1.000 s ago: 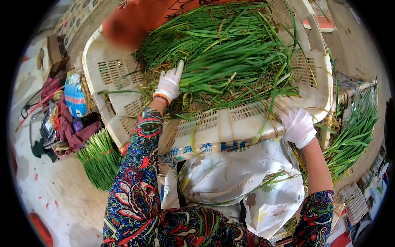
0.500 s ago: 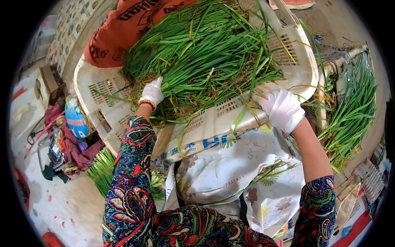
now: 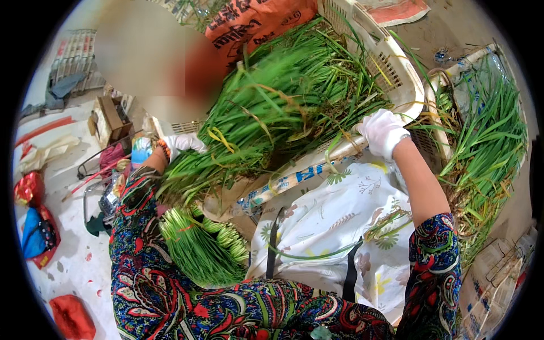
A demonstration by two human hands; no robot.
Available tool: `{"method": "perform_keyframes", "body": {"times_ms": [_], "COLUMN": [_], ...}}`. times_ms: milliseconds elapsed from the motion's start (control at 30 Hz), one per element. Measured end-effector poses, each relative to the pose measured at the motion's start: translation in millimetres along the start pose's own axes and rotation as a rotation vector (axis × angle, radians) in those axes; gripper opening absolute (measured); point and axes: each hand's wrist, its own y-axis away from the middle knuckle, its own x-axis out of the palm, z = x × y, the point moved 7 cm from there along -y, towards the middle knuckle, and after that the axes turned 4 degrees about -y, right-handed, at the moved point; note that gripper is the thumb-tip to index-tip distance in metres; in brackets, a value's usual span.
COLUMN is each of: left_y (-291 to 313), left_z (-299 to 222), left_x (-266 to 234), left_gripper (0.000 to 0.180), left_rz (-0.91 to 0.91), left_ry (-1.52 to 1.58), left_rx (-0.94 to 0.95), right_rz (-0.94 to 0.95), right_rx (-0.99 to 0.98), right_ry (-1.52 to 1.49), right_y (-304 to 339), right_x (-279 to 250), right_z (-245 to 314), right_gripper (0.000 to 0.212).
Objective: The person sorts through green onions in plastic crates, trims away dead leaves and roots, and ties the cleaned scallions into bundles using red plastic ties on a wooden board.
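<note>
A large white plastic basket (image 3: 416, 93) lies before me, heaped with long green garlic chives (image 3: 317, 73). My left hand (image 3: 187, 145), in a white glove with a beaded bracelet at the wrist, is closed on a bunch of the chives at the basket's left side. Blurred leaves of that bunch (image 3: 238, 124) stretch across the heap, and its lower ends hang over the near left edge. My right hand (image 3: 381, 129), also gloved, is closed on the basket's near right rim, its fingertips partly hidden.
Tied bundles of trimmed chives (image 3: 198, 243) lie below the basket's near left corner. A second crate (image 3: 445, 133) with more chives stands at the right. An orange sack (image 3: 260, 25) lies at the far side, and a cardboard box (image 3: 110, 119) sits on the left floor.
My left hand has drawn a bunch of chives leftward over the basket's near left edge. The right hand stays at the rim. The view has shifted, showing more of the trimmed bundles.
</note>
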Motion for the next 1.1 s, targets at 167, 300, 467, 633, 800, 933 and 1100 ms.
{"method": "perform_keyframes", "body": {"times_ms": [167, 300, 467, 633, 800, 933, 1100], "left_y": [83.8, 110.7, 141.2, 165.2, 150.7, 187.0, 183.2], "left_z": [21.9, 20.8, 8.9, -29.5, -112.3, -223.9, -390.7], "left_x": [61.1, 98.2, 131.5, 134.0, 91.9, 44.5, 4.5], "left_gripper": [0.051, 0.052, 0.053, 0.055, 0.056, 0.057, 0.059], "left_rz": [-0.086, -0.188, -0.335, -0.488, -0.594, -0.696, -0.594], "left_ry": [0.071, 0.144, 0.271, 0.381, 0.467, 0.493, 0.514], "left_rx": [-0.105, -0.106, -0.092, -0.032, 0.186, 0.402, 0.756], "right_rz": [-0.128, 0.478, 0.512, -0.143, -0.632, -0.963, -1.323], "right_rx": [-0.228, -0.118, -0.413, -0.363, -0.522, -0.492, -0.501], "right_ry": [-0.714, -1.652, -2.759, -2.124, -1.818, -1.727, -1.763], "right_y": [12.2, 17.8, 33.1, 38.5, 77.5, 151.7, 242.4], "right_x": [-44.7, 3.3, -57.4, -99.8, -174.3, -220.5, -212.7], "right_z": [116.0, 243.3, 311.7, 305.8, 255.3, 185.5, 63.2], "right_gripper": [0.072, 0.107, 0.085, 0.077, 0.075, 0.076, 0.047]}}
